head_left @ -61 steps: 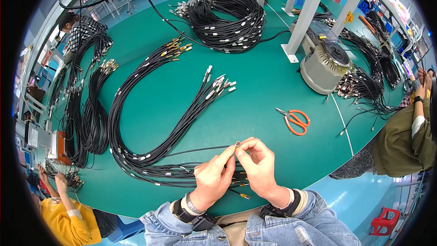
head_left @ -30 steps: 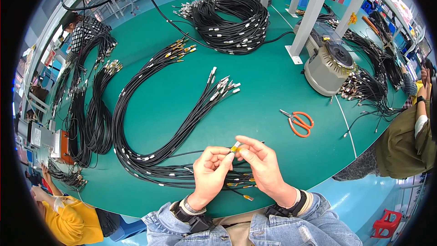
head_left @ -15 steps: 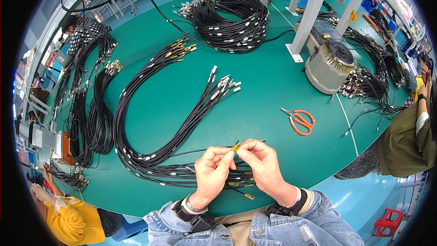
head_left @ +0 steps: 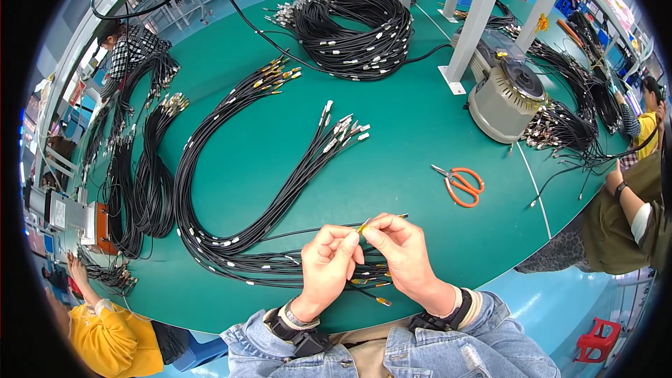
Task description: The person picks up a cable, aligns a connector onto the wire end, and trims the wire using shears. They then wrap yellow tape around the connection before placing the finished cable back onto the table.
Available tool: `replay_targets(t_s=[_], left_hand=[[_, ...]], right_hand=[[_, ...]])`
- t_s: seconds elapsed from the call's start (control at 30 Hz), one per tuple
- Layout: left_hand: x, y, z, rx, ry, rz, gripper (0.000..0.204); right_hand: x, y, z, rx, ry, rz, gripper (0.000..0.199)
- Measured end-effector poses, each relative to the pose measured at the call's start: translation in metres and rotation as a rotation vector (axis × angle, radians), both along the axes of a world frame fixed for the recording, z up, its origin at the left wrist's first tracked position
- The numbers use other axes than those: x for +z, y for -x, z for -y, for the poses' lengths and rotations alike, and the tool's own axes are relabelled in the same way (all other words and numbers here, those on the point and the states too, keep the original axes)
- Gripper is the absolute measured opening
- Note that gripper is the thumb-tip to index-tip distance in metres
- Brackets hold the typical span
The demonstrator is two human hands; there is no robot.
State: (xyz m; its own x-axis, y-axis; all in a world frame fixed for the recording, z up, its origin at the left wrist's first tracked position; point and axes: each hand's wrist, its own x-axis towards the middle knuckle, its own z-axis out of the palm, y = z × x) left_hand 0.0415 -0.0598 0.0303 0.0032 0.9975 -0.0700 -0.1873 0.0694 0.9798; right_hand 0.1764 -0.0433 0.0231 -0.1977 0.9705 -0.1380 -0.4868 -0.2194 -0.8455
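Close together over the near middle of the table, my left hand (head_left: 325,259) and my right hand (head_left: 399,248) both have their fingertips pinched on a small yellow-banded cable end (head_left: 362,227). Its exact shape is mostly covered by my thumbs and fingers. Beneath and left of my hands runs a bundle of black cables (head_left: 241,255) with white tags, bent in a U. Some yellow-banded ends (head_left: 381,301) of it stick out under my right hand. The bundle's white-tipped ends (head_left: 343,133) lie farther up the table.
Orange-handled cutters (head_left: 462,185) lie to the right of my hands. Beyond them stand a beige round machine (head_left: 507,101) and grey posts (head_left: 479,21). A big coil of black cables (head_left: 353,31) lies at the back. More cable bundles (head_left: 150,189) hang at left. Co-workers sit around the green table (head_left: 392,140).
The cable end between my fingertips has tilted slightly; my hands stay nearly in place. At right, a co-worker's arm has come down toward the table edge, onto a black cable.
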Motion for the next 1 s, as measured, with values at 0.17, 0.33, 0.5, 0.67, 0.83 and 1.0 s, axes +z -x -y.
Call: replay_targets(t_s=[0.17, 0.33, 0.5, 0.67, 0.83, 1.0], left_hand=[[-0.0006, -0.0001, 0.0, -0.016, 0.008, 0.02, 0.013], [0.0004, 0.0036, -0.0008, -0.07, 0.026, 0.049, 0.012], [0.0005, 0.0034, -0.0009, -0.085, 0.048, 0.08, 0.012], [-0.0012, -0.0025, -0.0001, -0.026, 0.001, 0.01, 0.015], [0.0001, -0.0008, 0.0002, -0.035, 0.0, -0.005, 0.016], [0.0036, 0.0034, -0.0011, -0.076, 0.057, 0.039, 0.016]], right_hand=[[0.0004, 0.0001, 0.0008, -0.006, 0.012, -0.004, 0.004], [-0.001, -0.0009, 0.0006, -0.012, -0.027, 0.015, 0.004], [-0.0012, -0.0004, 0.0019, -0.036, -0.046, 0.043, 0.004], [0.0036, -0.0011, 0.005, -0.03, -0.031, 0.012, 0.007], [0.0021, -0.0004, 0.0058, -0.038, -0.009, -0.005, 0.008], [0.0007, -0.0001, 0.0047, -0.045, -0.023, 0.02, 0.007]])
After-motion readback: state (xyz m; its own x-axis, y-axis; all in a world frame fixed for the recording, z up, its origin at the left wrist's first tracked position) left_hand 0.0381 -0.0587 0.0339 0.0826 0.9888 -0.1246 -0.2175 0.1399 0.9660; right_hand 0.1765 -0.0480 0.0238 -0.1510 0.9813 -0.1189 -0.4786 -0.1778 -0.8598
